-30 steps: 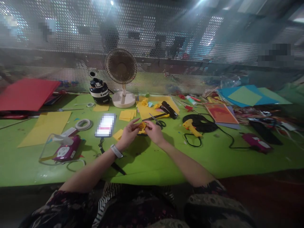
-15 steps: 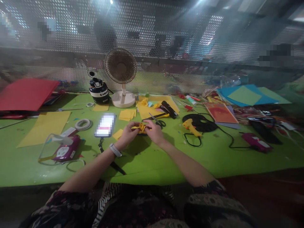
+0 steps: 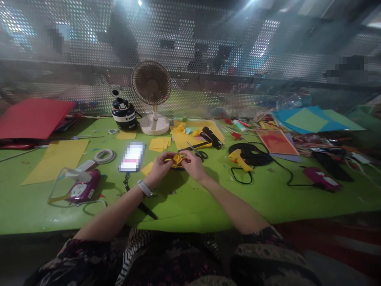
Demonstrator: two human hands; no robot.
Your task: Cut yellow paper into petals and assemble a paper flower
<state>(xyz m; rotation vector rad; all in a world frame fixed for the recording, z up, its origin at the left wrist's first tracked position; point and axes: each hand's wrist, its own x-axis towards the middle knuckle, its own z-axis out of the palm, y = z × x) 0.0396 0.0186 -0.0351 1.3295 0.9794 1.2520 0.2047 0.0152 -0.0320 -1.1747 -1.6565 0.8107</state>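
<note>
Between my two hands is a small folded yellow paper piece [image 3: 177,159], shaped somewhat like a flower. My left hand [image 3: 161,165] pinches its left side, and my right hand [image 3: 193,165] grips its right side with the fingertips. Something dark lies just beneath the paper, mostly hidden by the fingers. Scissors [image 3: 201,153] rest just beyond my right hand. Small yellow paper squares [image 3: 160,143] lie past my left hand, and another yellow piece [image 3: 147,169] sits partly under it.
A phone [image 3: 132,156] lies left of my hands, near a tape roll [image 3: 104,156] and a purple device [image 3: 85,187]. A yellow glue gun [image 3: 240,159] lies to the right, its cord trailing. A fan [image 3: 154,125] and a bottle [image 3: 125,118] stand at the back.
The yellow paper piece has turned slightly between my fingers and now shows a more open, cupped shape. Both hands stay in nearly the same place.
</note>
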